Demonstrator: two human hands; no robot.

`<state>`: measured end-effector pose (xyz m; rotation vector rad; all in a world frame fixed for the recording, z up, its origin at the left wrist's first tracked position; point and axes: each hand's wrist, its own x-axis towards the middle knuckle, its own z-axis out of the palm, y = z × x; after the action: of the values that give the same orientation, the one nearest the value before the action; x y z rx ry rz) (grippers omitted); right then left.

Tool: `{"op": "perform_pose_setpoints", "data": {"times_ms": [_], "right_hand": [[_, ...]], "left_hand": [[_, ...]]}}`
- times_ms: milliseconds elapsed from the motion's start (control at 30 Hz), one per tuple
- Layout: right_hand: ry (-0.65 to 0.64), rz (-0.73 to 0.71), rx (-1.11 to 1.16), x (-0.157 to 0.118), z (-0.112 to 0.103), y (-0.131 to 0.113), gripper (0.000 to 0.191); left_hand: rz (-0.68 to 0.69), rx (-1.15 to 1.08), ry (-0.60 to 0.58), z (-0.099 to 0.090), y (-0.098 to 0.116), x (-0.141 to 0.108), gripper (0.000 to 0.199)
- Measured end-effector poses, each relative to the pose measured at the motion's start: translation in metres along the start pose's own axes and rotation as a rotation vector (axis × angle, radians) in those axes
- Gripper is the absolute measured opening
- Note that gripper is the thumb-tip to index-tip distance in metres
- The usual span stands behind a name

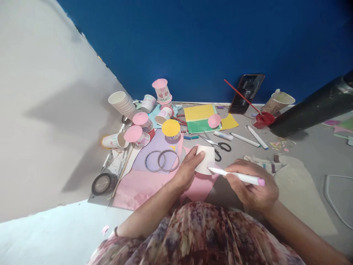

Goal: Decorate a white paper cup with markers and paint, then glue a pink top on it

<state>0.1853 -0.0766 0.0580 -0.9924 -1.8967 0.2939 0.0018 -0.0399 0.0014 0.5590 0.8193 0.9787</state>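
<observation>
My left hand grips a plain white paper cup, its thumb across the side that faces me. A white marker with a pink end is held in my right hand, its tip at the cup's lower right side. A faint pinkish patch shows on the cup near that tip. Just behind the cup lie black-handled scissors, blades spread. Pink paper is spread below my left hand, and two grey bangles rest on purple paper to its left.
Decorated paper cups with pink discs stand at the back left, near a cup stack. Tape lies at the left edge. A phone, a red paint pot and a black cylinder are at the right. Loose markers lie in front.
</observation>
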Motion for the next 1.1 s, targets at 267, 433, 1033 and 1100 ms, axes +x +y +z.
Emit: {"op": "perform_pose_setpoints", "data": {"times_ms": [267, 433, 1033, 1100], "right_hand": [[0.000, -0.017, 0.015, -0.002, 0.000, -0.001, 0.014], [-0.046, -0.021, 0.021, 0.000, 0.000, -0.002, 0.014], [0.129, 0.076, -0.102, -0.014, -0.007, 0.007, 0.012], [0.123, 0.060, -0.090, -0.013, -0.006, 0.008, 0.010]], "left_hand": [[0.002, 0.017, -0.006, 0.001, 0.000, 0.000, 0.043], [0.014, 0.029, 0.006, 0.000, -0.001, 0.000, 0.045], [-0.239, -0.243, 0.031, -0.003, 0.006, 0.004, 0.036], [-0.233, -0.249, 0.030, -0.002, 0.006, 0.004, 0.036]]}}
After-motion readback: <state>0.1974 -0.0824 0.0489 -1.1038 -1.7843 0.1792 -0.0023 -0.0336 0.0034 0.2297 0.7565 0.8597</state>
